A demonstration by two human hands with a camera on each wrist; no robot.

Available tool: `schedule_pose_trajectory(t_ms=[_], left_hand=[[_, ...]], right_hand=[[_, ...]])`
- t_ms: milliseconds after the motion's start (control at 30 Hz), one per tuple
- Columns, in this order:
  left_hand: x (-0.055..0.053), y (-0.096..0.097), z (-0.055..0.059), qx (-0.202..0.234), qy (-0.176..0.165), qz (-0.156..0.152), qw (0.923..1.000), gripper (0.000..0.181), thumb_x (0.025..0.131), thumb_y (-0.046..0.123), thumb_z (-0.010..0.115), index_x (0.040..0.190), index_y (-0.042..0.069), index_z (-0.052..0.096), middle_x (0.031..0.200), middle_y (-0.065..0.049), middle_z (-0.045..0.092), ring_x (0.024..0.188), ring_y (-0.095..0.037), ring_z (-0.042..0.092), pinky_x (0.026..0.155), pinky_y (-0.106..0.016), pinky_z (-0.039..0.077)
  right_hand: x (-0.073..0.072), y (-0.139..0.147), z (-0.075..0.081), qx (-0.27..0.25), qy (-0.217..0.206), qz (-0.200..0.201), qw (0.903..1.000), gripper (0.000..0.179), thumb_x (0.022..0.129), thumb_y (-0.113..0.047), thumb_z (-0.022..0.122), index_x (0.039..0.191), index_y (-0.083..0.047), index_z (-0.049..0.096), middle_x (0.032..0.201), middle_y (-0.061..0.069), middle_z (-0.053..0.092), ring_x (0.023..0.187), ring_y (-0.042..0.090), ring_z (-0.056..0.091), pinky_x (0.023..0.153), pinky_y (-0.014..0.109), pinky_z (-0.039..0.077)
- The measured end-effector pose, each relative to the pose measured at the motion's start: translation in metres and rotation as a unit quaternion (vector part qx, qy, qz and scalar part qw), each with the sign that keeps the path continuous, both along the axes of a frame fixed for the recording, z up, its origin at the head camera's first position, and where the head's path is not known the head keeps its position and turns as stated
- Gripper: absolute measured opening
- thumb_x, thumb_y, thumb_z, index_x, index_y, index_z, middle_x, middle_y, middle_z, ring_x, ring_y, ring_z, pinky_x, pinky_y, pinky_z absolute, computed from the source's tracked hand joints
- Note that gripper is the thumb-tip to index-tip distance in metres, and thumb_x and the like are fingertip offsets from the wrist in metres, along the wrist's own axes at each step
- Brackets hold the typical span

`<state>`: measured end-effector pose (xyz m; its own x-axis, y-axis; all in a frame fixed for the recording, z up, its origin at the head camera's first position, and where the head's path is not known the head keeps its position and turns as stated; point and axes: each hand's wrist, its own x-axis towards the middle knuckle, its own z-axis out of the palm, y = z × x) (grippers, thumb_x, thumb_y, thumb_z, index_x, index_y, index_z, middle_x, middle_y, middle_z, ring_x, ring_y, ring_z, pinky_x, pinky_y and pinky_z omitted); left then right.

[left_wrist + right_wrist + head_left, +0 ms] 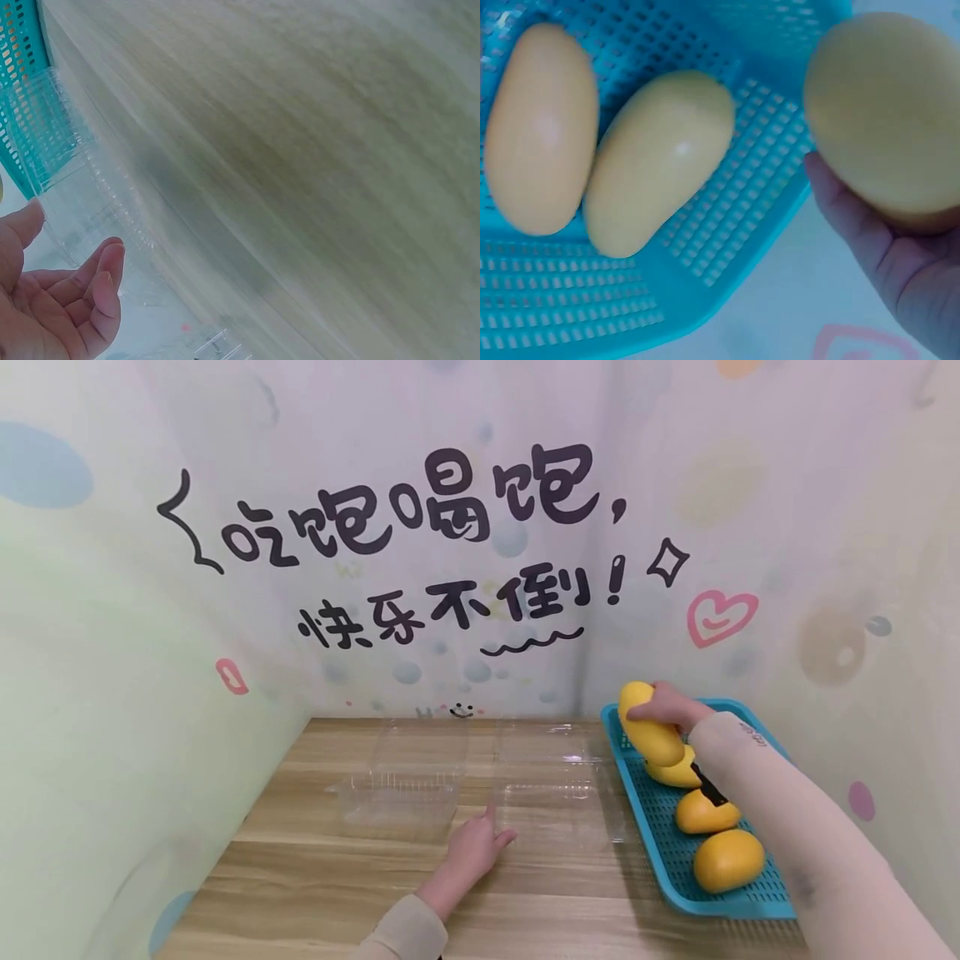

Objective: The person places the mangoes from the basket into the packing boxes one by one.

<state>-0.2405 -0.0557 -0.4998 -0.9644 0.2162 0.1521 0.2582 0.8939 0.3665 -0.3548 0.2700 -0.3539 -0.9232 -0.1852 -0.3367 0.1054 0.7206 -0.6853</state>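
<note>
Your right hand [672, 706] grips 1 yellow mango [651, 731], held above the far end of the blue basket [727, 910]; 3 other mangoes [729, 861] lie inside it; your left hand [474, 845] — thumb apart, fingers loosely bent, holding nothing — is between 2 clear containers [551, 817] on the wooden table [300, 877]; contact with either cannot be determined.

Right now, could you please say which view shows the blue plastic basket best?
The head view: most of the basket shows, though the right sleeve hides part. The right wrist view crops it closely; the left wrist view catches a strip.
</note>
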Motion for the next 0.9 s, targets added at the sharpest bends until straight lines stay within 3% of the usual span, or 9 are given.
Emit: schedule_pose_trajectory(t_ms=[233, 300, 467, 600, 900], left_hand=[[0.001, 0.001, 0.002, -0.005, 0.0, 0.005, 1.0, 0.063, 0.084, 0.036, 0.063, 0.124, -0.011, 0.049, 0.087, -0.022, 0.067, 0.074, -0.032, 0.065, 0.059, -0.039, 0.051], [0.001, 0.001, 0.001, -0.009, 0.005, 0.003, 0.9999, 0.064, 0.083, 0.036, 0.064, 0.123, -0.011, 0.049, 0.087, -0.021, 0.067, 0.074, -0.032, 0.065, 0.059, -0.039, 0.05], [-0.001, -0.001, -0.001, -0.018, 0.017, 0.005, 0.9997, 0.064, 0.082, 0.037, 0.065, 0.122, -0.01, 0.051, 0.085, -0.021, 0.067, 0.072, -0.032, 0.065, 0.056, -0.039, 0.049], [-0.001, -0.001, 0.0, -0.007, 0.007, 0.007, 0.9999, 0.064, 0.082, 0.037, 0.065, 0.122, -0.01, 0.05, 0.086, -0.021, 0.067, 0.074, -0.033, 0.065, 0.059, -0.04, 0.05], [-0.003, 0.002, 0.001, -0.016, 0.005, 0.007, 0.9998, 0.064, 0.079, 0.039, 0.067, 0.119, -0.009, 0.053, 0.079, -0.019, 0.066, 0.07, -0.032, 0.064, 0.057, -0.039, 0.049]], right_hand=[[-0.01, -0.043, -0.001, -0.071, -0.021, -0.009, 0.9972, 0.066, 0.084, -0.034, 0.059, 0.126, 0.003, 0.025, 0.104, 0.018, 0.048, 0.083, 0.025, 0.054, 0.068, 0.033, 0.05], [-0.007, -0.059, -0.002, -0.092, -0.028, -0.007, 0.9954, 0.064, 0.084, -0.032, 0.059, 0.127, 0.003, 0.027, 0.105, 0.018, 0.05, 0.084, 0.025, 0.055, 0.069, 0.034, 0.05], [-0.011, -0.094, -0.028, -0.136, -0.037, 0.01, 0.99, 0.078, 0.077, -0.033, 0.067, 0.13, 0.003, 0.023, 0.107, 0.02, 0.05, 0.086, 0.029, 0.056, 0.071, 0.042, 0.05], [-0.011, -0.114, -0.055, -0.134, -0.045, 0.016, 0.9898, 0.089, 0.074, -0.035, 0.07, 0.135, -0.001, 0.015, 0.113, 0.021, 0.046, 0.093, 0.032, 0.053, 0.075, 0.046, 0.048], [0.006, -0.147, -0.098, -0.115, -0.047, 0.024, 0.9919, 0.08, 0.074, -0.033, 0.07, 0.137, -0.007, 0.028, 0.107, 0.014, 0.052, 0.09, 0.027, 0.055, 0.069, 0.038, 0.048]])
